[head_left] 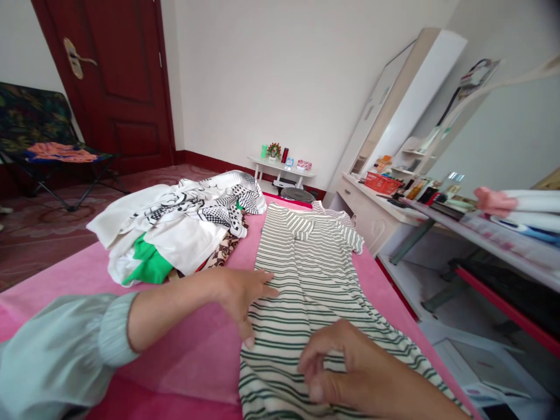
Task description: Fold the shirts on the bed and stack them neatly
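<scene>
A long cream garment with dark green stripes (280, 251), with a collar and a short sleeve, lies on a pink-covered bed (175, 361). Its left side is folded inward lengthwise. My left hand (247, 294) rests with spread fingers along the garment's left edge. Over the lower middle of the same cloth is my right hand (345, 367), its fingers loosely curled and a gap showing between thumb and forefinger. No cloth is visibly pinched in it. The garment's lower end runs out of view at the bottom.
Beside it on the left lies a pile of clothes (188, 227) in white, black patterns, green and brown. Another striped piece (336, 213) lies beyond the collar. A folding chair (56, 151) holds orange cloth. A dressing table (371, 201) and a grey shelf (494, 239) flank the right side.
</scene>
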`<state>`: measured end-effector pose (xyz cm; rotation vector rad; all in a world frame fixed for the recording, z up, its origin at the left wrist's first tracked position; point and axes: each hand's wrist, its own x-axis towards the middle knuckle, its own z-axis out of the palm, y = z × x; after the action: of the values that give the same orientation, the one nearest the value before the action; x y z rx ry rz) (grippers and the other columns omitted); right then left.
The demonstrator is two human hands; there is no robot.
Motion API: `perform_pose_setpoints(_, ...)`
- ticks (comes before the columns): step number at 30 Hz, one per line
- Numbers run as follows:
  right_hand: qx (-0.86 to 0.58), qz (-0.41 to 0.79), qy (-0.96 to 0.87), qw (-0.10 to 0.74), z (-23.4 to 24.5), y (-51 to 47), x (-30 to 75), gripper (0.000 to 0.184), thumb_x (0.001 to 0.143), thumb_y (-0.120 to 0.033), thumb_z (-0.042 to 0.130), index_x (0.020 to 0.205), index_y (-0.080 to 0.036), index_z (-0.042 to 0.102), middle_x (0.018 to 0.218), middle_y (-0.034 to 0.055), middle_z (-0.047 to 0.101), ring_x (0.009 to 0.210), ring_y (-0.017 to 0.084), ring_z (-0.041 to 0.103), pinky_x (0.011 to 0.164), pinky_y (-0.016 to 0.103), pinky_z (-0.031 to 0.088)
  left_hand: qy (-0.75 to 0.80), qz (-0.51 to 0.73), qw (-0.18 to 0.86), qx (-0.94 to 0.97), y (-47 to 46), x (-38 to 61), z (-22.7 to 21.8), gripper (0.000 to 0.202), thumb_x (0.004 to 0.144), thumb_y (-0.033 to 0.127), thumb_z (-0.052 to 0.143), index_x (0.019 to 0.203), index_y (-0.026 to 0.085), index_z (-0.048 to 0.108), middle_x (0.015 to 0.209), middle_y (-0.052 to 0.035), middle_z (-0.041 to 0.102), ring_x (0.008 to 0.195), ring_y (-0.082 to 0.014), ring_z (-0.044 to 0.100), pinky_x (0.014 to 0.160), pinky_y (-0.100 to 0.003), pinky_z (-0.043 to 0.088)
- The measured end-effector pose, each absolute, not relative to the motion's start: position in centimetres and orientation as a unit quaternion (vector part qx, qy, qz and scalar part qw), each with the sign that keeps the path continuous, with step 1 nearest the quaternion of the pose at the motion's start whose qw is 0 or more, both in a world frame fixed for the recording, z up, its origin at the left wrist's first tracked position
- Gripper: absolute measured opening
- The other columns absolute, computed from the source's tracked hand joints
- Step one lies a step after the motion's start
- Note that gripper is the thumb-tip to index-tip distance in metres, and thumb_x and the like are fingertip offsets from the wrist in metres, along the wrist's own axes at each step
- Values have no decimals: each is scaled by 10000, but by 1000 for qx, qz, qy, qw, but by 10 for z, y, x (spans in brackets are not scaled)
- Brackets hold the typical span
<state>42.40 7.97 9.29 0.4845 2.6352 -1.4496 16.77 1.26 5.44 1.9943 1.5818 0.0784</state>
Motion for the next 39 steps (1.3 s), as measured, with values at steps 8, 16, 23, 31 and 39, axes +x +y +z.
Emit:
perform_pose_setpoints(8, 181, -328, 905, -202, 65, 152, 332, 209, 779, -165, 567, 947, -204, 686, 939, 22, 681, 890, 163, 615, 766, 271, 466, 751, 157, 65, 638, 104, 169, 25, 491, 881, 342, 455, 1325, 136, 489, 1433, -156, 423, 1283, -269, 441, 1015, -339, 386)
perform_pose_setpoints(16, 387, -274, 834, -282, 0, 263, 290, 351, 705, -213, 631, 1049, -143, 637, 1070, 92, 625, 882, 185, 640, 759, 289, 517, 786, 156, -6, 598, 142, 159, -27, 594, 939, 496, 265, 1447, 197, 335, 1540, -133, 222, 1425, -299, 129, 1136, -511, 114)
perform_pose_setpoints(23, 463, -222, 808, -287, -6, 342, 245, 388, 692, -223, 618, 1075, -169, 649, 819, 26, 666, 724, 176, 638, 699, 298, 515, 782, 168, -5, 600, 145, 157, -33, 587, 932, 535, 234, 1444, 270, 341, 1552, -70, 210, 1430, -287, 111, 1141, -506, 109)
perform_pose_setpoints(31, 397, -110, 869, -275, -13, 345, 221, 476, 674, -19, 446, 1073, -134, 678, 1149, 104, 610, 1084, 210, 543, 960, 300, 400, 770, 178, 34, 612, 144, 155, -28, 576, 919, 559, 251, 1446, 337, 315, 1564, -45, 167, 1427, -328, 79, 1130, -564, 66)
perform_pose_setpoints(39, 471, -20, 860, -198, -5, 347, 222, 304, 789, -190, 478, 1006, -186, 691, 1102, 124, 586, 1015, 255, 565, 832, 327, 427, 772, 174, 46, 609, 143, 157, -25, 564, 923, 544, 249, 1443, 338, 321, 1566, -40, 153, 1428, -333, 60, 1128, -573, 31)
